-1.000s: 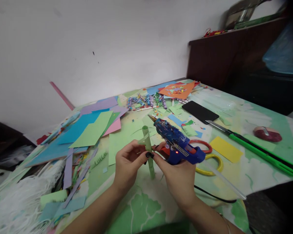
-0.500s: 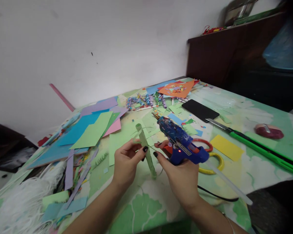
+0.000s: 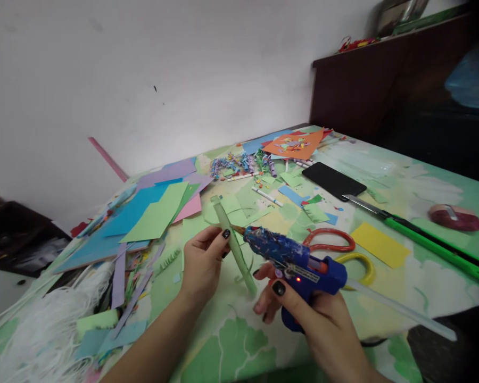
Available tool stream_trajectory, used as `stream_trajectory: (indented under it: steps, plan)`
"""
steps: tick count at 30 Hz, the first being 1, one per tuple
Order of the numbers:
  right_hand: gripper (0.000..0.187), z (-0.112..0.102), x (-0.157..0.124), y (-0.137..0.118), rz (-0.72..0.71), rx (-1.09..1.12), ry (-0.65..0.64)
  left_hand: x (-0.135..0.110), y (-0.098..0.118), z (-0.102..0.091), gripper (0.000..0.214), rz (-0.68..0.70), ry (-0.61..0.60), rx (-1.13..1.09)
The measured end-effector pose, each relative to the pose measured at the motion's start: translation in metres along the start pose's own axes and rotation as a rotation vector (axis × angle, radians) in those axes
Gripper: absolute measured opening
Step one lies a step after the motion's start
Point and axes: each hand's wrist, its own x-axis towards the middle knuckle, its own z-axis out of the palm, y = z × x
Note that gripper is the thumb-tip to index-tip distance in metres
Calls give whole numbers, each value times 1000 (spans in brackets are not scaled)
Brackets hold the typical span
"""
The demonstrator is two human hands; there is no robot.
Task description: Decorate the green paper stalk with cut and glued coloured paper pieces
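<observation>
Holding a glue gun (image 3: 279, 251) in the right hand (image 3: 323, 319), tip (image 3: 239, 230) close to a green roll (image 3: 235, 247). Pinching that leaning roll in the left hand (image 3: 203, 260), with thumb and fingers. Past the right hand, scissors (image 3: 370, 268) and a card (image 3: 380, 245). Farther right of it, a knife (image 3: 425, 242). Well beyond both hands, a phone (image 3: 334, 181), then an orange sheet (image 3: 312, 149).

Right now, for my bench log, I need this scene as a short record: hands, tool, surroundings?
Left hand: pinching a slim green paper roll
Right hand: gripping a blue glue gun
Nozzle: at the roll; contact unclear
Indicator light: red, lit
Glue stick: translucent, protruding from the gun's rear
Right side: yellow paper, green cutter with blade exposed
Beyond the gun: black phone
Left side: coloured sheets, white string pile
</observation>
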Motion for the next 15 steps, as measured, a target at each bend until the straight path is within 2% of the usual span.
stream_trajectory:
  steps: [4, 8, 15]
  plan:
    - [40, -7, -4, 9, 32, -180, 19, -1, 4, 2, 15, -51, -11, -80]
    - [42, -11, -7, 16, 0, -362, 70, -2, 4, 2, 16, -62, -32, -78]
    - [45, -17, -7, 22, 9, -449, 56, -4, 6, 3, 18, -72, -56, -59]
